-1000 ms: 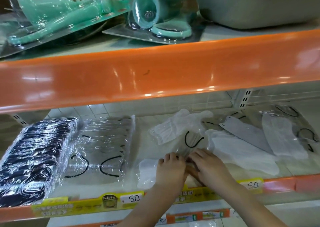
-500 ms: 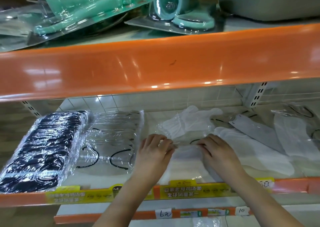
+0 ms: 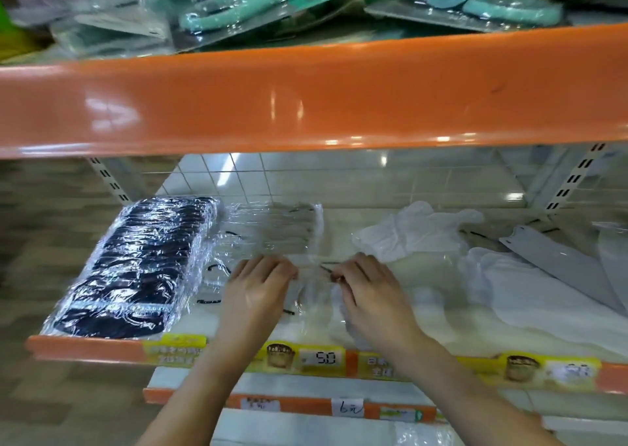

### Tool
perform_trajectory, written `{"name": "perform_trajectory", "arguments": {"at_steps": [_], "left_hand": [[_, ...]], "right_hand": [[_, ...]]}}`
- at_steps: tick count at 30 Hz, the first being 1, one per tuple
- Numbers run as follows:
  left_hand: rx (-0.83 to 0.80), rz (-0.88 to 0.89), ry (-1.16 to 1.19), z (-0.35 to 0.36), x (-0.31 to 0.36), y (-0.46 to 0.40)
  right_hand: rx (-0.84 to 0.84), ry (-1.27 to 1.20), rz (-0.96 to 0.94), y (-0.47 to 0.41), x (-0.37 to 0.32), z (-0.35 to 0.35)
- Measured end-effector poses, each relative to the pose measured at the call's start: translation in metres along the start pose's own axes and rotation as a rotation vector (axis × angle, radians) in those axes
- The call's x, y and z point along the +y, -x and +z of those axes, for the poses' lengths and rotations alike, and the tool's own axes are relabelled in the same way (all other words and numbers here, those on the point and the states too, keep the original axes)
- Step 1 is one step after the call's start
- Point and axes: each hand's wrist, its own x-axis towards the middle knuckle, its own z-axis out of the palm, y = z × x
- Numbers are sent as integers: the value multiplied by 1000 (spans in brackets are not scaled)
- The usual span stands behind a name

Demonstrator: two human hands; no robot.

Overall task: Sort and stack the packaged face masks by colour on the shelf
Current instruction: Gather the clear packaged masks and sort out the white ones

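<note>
Near edge first: we see both hands over the middle shelf (image 3: 88, 347), holding one clear packaged mask (image 3: 311, 275) between them. Left hand (image 3: 255, 292) grips its left end, fingers curled over the top edge; right hand (image 3: 370, 292) pinches the right end. The packet's long axis runs left-right, hands equally near.

We judge the next move turns on the clear-wrapped stack (image 3: 272, 231), which lies just left and a bit farther than the packet, touching the left hand's side. So the packet goes left and far.

Further left, black mask stack (image 3: 136, 268) sits beside the clear stack. To the right, loose white masks (image 3: 509, 292) and a grey mask (image 3: 557, 258) lie unsorted. No containers; the shelf alone holds them.

Farthest, upper shelf (image 3: 306, 98) carries teal blister packs (image 3: 272, 0).
</note>
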Motion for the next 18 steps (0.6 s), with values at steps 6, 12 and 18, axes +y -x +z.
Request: {"name": "perform_trajectory", "arguments": {"at_steps": [6, 12, 18], "left_hand": [[-48, -4, -24, -22, -60, 30], [-193, -33, 45, -27, -83, 54], [-428, -57, -26, -15, -87, 65]], "right_hand": [[-142, 13, -60, -14, -28, 28], [-205, 46, -96, -13, -51, 51], [-322, 171, -72, -10, -57, 66]]}}
